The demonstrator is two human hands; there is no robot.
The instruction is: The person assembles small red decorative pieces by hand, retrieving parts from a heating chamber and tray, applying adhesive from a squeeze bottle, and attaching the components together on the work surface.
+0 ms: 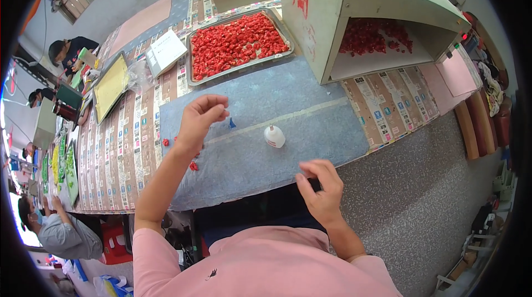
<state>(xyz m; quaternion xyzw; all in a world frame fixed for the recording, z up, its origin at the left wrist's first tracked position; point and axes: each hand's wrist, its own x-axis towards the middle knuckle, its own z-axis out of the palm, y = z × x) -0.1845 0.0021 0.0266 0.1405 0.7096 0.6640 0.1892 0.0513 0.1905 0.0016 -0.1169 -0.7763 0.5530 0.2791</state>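
My left hand (203, 118) is raised over the blue-grey cloth (249, 169), its fingers curled and thumb drawn toward the fingertips in a pinch. Whatever it pinches, if anything, is too small to make out. Just right of those fingertips is a small blue piece (231, 123). A small white squeeze bottle (274, 137) with a narrow tip stands between my hands. Near the front edge my right hand (322, 190) hovers, fingers bent and thumb apart, nothing visible between them. Several small red pieces (193, 166) lie beside my left wrist, partly hidden by it.
A metal tray (239, 67) of many red pieces sits beyond the cloth, next to a white box (166, 52). At right, an open-fronted cabinet (316, 25) holds more red pieces (374, 36). A yellowish tray (111, 89) lies at left. Other people (66, 236) sit along the left side.
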